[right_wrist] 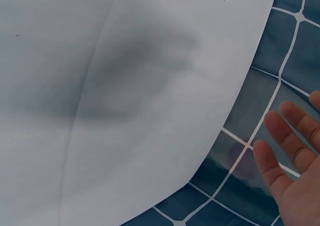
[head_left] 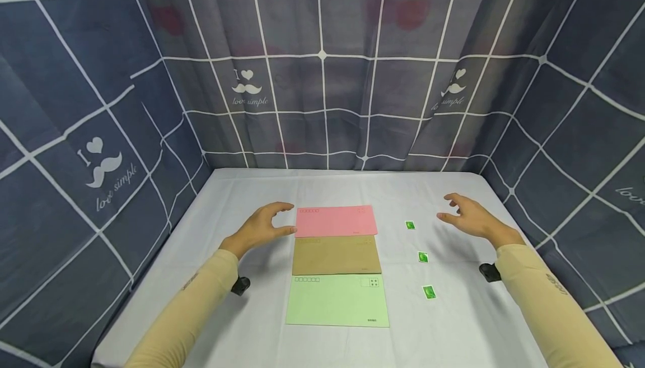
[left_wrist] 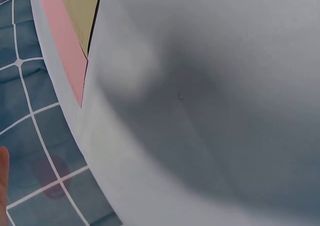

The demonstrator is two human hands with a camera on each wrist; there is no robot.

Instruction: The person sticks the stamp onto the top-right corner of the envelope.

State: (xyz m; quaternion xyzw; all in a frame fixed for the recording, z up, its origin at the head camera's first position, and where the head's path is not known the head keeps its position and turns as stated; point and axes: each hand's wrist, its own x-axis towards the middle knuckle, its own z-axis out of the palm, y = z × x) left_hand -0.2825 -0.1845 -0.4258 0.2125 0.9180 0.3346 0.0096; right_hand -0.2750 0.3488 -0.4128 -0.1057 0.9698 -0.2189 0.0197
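Note:
Three envelopes lie in a column on the table: a pink envelope farthest off, a brown envelope in the middle and a light green envelope nearest. My left hand hovers left of the pink one, thumb and fingers apart, holding nothing. To the right of the envelopes lie three small green stamps, a far stamp, a middle stamp and a near stamp. Over the table right of the far stamp, my right hand is raised with loosely bent fingers and nothing in it.
A white cloth covers the table. Dark checked curtains with white lines hang behind it and on both sides. Each wrist carries a small black device, such as the one below the right sleeve.

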